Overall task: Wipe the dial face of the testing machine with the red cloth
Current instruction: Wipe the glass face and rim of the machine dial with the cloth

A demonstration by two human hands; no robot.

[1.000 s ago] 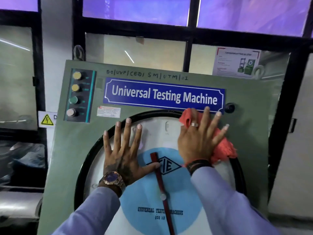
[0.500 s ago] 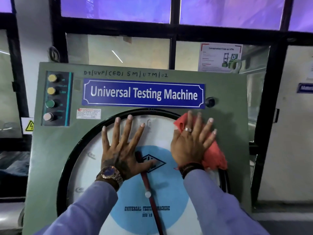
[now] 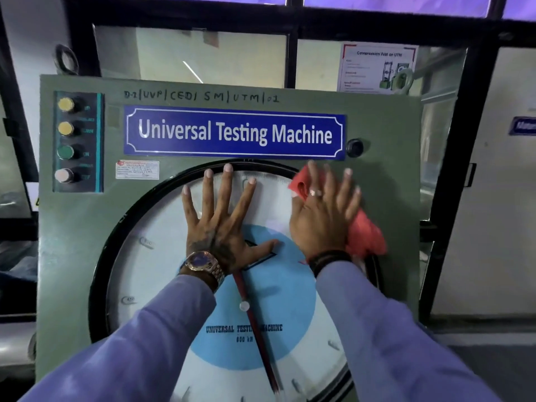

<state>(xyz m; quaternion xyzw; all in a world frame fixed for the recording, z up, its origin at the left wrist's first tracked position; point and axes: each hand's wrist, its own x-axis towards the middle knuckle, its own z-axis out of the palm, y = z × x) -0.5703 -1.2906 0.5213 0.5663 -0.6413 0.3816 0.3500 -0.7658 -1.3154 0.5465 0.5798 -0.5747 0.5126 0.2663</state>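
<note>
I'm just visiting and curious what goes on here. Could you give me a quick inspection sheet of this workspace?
Surface: green machine panel, upright, with round dial face.
Job's things: red cloth pressed at the dial's upper right rim.
Clutter: nothing seen.
Hands: left hand flat on the dial, fingers spread; right hand flat on the cloth.
Cables: nothing seen.
Surroundings: blue nameplate, four push buttons, black knob, poster on the window behind.
</note>
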